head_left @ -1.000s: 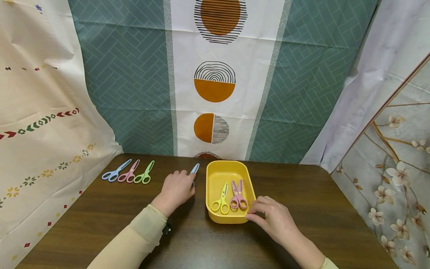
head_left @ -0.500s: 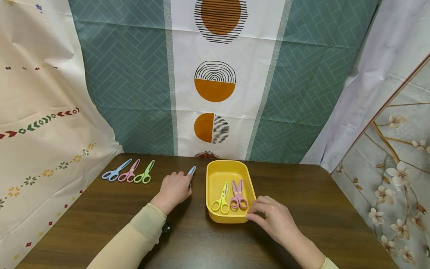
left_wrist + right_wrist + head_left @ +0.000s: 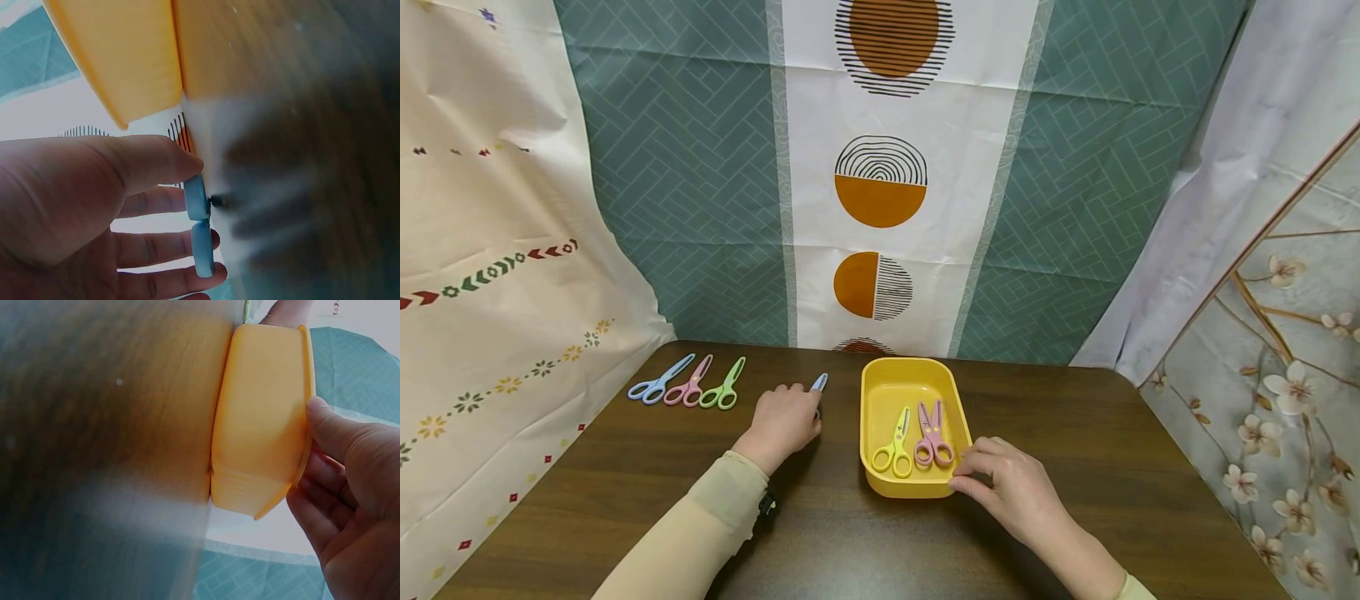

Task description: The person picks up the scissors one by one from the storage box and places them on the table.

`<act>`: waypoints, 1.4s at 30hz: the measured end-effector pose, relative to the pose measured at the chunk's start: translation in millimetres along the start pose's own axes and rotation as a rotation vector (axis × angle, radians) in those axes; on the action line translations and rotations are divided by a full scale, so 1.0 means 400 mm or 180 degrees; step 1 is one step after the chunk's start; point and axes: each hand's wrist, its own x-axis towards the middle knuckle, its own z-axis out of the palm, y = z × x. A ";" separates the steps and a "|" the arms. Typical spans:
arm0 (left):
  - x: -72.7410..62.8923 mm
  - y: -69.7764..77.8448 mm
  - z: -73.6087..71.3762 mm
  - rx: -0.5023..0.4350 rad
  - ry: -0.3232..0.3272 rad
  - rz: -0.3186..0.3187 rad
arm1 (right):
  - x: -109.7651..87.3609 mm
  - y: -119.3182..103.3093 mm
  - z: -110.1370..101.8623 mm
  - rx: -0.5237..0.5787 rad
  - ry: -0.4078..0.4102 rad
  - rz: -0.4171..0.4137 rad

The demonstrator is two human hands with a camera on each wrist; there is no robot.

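Note:
My left hand (image 3: 778,423) holds a pair of blue scissors (image 3: 820,382) low over the table, left of the yellow bin. Only the blade end shows past the fingers in the head view. In the left wrist view, thumb and fingers pinch the light-blue handle loops (image 3: 197,199). My right hand (image 3: 1009,485) grips the near right corner of the yellow plastic bin (image 3: 910,490), its thumb at the rim. Inside the bin lie yellow scissors (image 3: 898,435) and pink scissors (image 3: 932,435), side by side with blades pointing away.
At the far left of the dark wooden table (image 3: 850,550), blue scissors (image 3: 657,387), pink scissors (image 3: 693,385) and green scissors (image 3: 726,389) lie in a slanted row. A patterned cloth (image 3: 880,108) hangs behind the table's back edge.
My left hand has moved left with the blue scissors, away from the bin and closer to the row. My right hand and the bin have stayed put.

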 end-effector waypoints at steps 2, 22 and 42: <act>-0.001 -0.003 -0.003 -0.0016 -0.0029 -0.0018 | 0.000 0.000 0.000 -0.0005 0.0007 0.0001; 0.006 -0.019 -0.004 -0.0040 -0.0298 -0.0180 | -0.002 0.002 -0.004 0.0039 -0.0032 0.0009; -0.053 0.009 -0.030 0.0150 -0.0544 0.0096 | 0.003 -0.003 -0.004 0.0032 -0.0037 -0.0007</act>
